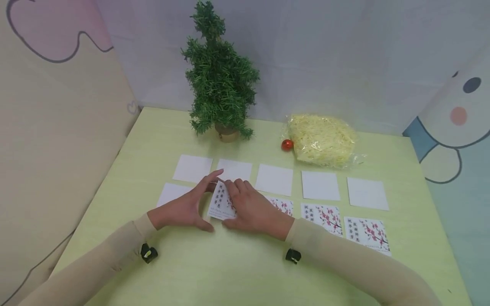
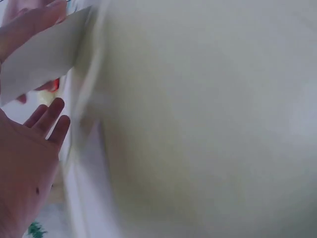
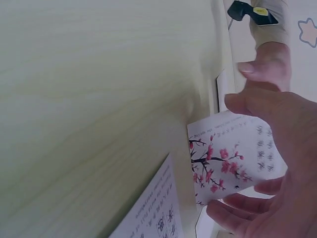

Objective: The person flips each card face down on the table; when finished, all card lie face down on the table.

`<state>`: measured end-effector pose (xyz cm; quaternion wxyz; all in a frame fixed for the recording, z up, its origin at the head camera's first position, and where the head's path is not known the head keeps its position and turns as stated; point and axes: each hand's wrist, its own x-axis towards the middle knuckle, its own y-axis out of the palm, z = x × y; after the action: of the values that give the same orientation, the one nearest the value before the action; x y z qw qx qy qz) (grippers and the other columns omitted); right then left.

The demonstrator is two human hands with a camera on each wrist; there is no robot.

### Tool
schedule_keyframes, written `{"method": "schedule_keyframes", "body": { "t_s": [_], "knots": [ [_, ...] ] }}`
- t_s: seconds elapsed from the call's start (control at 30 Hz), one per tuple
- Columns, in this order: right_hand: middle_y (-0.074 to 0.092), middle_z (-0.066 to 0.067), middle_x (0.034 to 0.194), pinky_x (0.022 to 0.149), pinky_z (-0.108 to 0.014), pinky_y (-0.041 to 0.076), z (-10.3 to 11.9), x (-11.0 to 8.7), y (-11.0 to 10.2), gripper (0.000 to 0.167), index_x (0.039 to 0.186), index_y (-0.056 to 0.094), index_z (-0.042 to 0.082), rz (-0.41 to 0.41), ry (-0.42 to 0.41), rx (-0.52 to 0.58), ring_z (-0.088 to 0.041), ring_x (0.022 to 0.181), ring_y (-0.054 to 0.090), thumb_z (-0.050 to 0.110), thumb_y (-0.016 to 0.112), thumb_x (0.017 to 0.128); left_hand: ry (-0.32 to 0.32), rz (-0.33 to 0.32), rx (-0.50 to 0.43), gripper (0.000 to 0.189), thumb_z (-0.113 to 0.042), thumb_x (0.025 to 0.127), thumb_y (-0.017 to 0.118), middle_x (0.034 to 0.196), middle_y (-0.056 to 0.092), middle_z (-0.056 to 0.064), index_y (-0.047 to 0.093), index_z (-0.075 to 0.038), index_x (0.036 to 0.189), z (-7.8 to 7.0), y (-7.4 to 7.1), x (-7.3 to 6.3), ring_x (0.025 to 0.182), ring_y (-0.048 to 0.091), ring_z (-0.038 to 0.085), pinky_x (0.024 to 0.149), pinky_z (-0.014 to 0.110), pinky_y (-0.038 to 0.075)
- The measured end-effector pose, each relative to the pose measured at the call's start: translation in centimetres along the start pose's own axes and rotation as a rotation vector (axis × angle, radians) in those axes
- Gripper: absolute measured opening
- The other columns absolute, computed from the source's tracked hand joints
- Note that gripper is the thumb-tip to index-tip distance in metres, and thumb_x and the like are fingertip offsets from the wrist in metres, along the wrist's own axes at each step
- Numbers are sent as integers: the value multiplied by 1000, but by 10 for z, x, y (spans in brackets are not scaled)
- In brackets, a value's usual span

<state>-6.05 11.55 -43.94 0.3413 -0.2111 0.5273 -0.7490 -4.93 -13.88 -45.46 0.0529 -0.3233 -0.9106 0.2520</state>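
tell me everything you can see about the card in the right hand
The card is white, four-cornered and looks like stiff paper. Its printed face shows pink blossoms on dark branches, large dark characters and smaller lettering; its reverse looks plain. The right hand holds it tilted over the table, covering part of the print. The left hand is beside it; whether that touches is unclear.

We get bare table (image 1: 237, 272) up front, between left sleeve (image 1: 95, 255) and right sleeve (image 1: 344, 257). Middle's taken: right grip (image 1: 254, 210) holding a tilted card (image 1: 218, 206), left grip (image 1: 180, 208) spread just beside it. Flat blank cards (image 1: 320, 185) and printed cards (image 1: 366, 233) lie low, we can pass over. Tall tree (image 1: 222, 76) blocks back left of centre; bag of yellow shreds (image 1: 325, 140) blocks right, red ball (image 1: 287, 145) near its left side. We see gap between tree and ball, plus room right of bag. Wall (image 1: 325, 55) closes the back.
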Motion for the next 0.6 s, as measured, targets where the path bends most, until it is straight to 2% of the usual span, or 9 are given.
{"method": "schedule_keyframes", "body": {
  "t_s": [0.1,0.2,0.3,0.4,0.6],
  "knots": [
    [55,-11,136,99,-31,53,2,0,0,101,161,37,0,-27,-1,69,-18,110,52,50,87,90,-34,18,-74,152,-19,70,107,165,43,2,1,-37,177,5,9,1,145,52,22,125,38,39],
    [53,-12,137,99,-30,55,3,0,2,100,159,36,-1,-58,-3,147,-17,110,53,44,91,88,-25,2,-104,150,-23,73,106,163,45,-1,-1,-38,177,9,15,5,142,52,20,122,30,41],
    [48,-13,142,102,-31,57,4,-1,2,104,161,33,-1,-69,30,237,-17,113,56,43,93,88,-8,-32,-87,149,-26,74,106,162,47,0,-1,-39,177,11,18,7,145,52,20,123,41,42],
    [46,-13,146,104,-34,59,6,-2,1,107,164,29,0,-71,78,310,-19,113,61,44,92,89,5,-65,-32,147,-30,74,106,166,46,3,1,-41,176,13,19,8,150,50,23,123,52,41],
    [47,-15,147,106,-39,58,7,-3,-1,114,168,25,4,-89,101,369,-24,116,64,50,93,88,33,-95,36,135,-32,83,100,163,52,5,3,-38,177,15,19,10,146,55,23,118,52,47]
  ]
}}
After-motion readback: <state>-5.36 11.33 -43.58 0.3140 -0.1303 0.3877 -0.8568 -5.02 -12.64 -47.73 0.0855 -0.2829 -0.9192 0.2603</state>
